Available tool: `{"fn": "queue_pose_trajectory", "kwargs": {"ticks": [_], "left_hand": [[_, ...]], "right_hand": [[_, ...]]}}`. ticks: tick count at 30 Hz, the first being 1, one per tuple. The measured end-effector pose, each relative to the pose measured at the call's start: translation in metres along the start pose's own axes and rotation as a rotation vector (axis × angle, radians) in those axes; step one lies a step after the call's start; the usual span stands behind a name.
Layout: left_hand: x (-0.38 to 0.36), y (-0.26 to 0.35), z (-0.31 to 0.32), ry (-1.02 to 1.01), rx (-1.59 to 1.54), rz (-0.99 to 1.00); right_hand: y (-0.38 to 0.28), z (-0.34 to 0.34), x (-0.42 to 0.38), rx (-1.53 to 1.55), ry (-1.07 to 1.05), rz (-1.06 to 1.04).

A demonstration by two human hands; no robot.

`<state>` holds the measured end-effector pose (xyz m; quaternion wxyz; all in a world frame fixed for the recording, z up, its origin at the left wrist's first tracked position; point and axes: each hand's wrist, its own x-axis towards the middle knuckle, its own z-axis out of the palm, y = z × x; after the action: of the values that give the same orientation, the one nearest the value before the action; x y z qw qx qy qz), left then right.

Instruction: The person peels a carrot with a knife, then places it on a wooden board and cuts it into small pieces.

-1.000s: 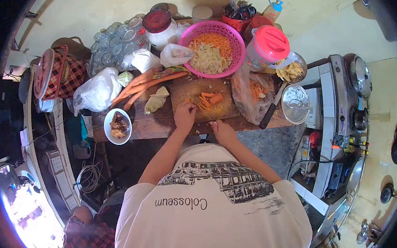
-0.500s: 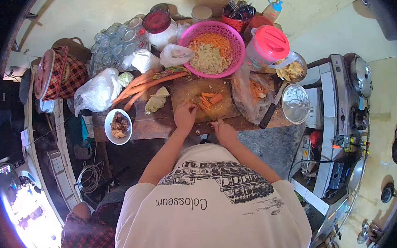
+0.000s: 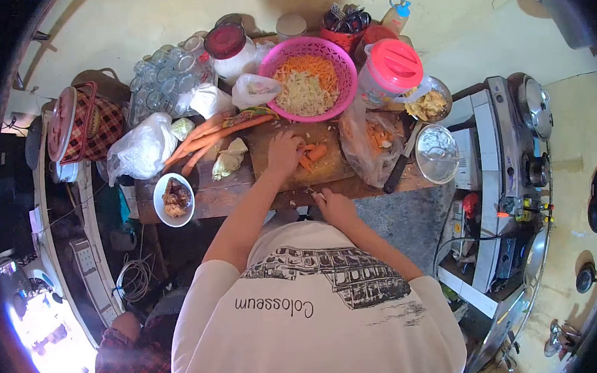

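Note:
Bent over the wooden cutting board (image 3: 331,168), my left hand (image 3: 285,153) has its fingers closed on carrot pieces (image 3: 306,160). A larger carrot chunk (image 3: 317,151) lies just right of those fingertips. My right hand (image 3: 338,207) is closed at the board's front edge, around what looks like a small knife (image 3: 314,194), seen almost edge-on and mostly hidden by the fingers. Whole carrots (image 3: 208,134) lie left of the board, beside a pale cabbage piece (image 3: 229,158). Behind the board, a pink basket (image 3: 348,76) holds shredded carrot and a pale chopped vegetable.
At the right are a plastic bag (image 3: 371,155) with carrot scraps, a black-handled knife (image 3: 398,173), a metal bowl (image 3: 437,153) and a red-lidded jug (image 3: 393,67). A white bowl (image 3: 174,213) stands at the front left. Glasses (image 3: 164,79) and bags fill the back left.
My left hand has moved forward and right over the carrot pieces, covering some of them. My right hand has stayed near the board's front edge, slightly lower. The camera view has shifted a little.

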<state>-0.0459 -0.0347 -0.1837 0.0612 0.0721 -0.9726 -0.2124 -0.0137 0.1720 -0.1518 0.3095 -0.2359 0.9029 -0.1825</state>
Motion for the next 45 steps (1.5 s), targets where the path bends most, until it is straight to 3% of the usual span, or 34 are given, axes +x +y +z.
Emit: {"fn": "queue_pose_trajectory", "kwargs": {"ticks": [2, 5, 8, 11, 14, 17, 20, 26, 32, 45], "left_hand": [[0.004, 0.004, -0.005, -0.078, -0.04, -0.048], [0.003, -0.013, 0.004, 0.043, -0.248, 0.008], [-0.013, -0.011, -0.018, 0.113, -0.351, -0.069], [-0.031, -0.028, -0.018, -0.003, -0.382, -0.057], [-0.047, -0.046, -0.001, -0.06, -0.248, 0.103], [-0.055, -0.039, -0.011, 0.037, -0.169, 0.24], [-0.06, -0.035, -0.018, 0.085, -0.04, 0.248], [-0.07, -0.02, -0.01, 0.119, 0.04, -0.041], [-0.072, -0.003, -0.019, 0.198, 0.006, 0.039], [-0.077, -0.008, -0.006, 0.177, -0.017, -0.03]], "right_hand": [[-0.001, -0.002, 0.003, 0.0, -0.018, 0.006], [-0.002, -0.002, 0.006, 0.017, 0.015, -0.01], [0.004, 0.004, 0.016, 0.034, 0.057, 0.004], [0.012, 0.004, 0.025, 0.064, 0.085, 0.011], [0.014, 0.004, 0.028, 0.098, 0.091, 0.012], [0.013, 0.003, 0.03, 0.132, 0.058, 0.028], [0.009, -0.001, 0.026, 0.127, 0.023, 0.044], [0.006, -0.002, 0.018, 0.133, -0.012, 0.034], [0.002, 0.002, 0.014, 0.242, 0.007, 0.035], [0.0, 0.013, 0.024, 0.225, -0.01, -0.031]]}}
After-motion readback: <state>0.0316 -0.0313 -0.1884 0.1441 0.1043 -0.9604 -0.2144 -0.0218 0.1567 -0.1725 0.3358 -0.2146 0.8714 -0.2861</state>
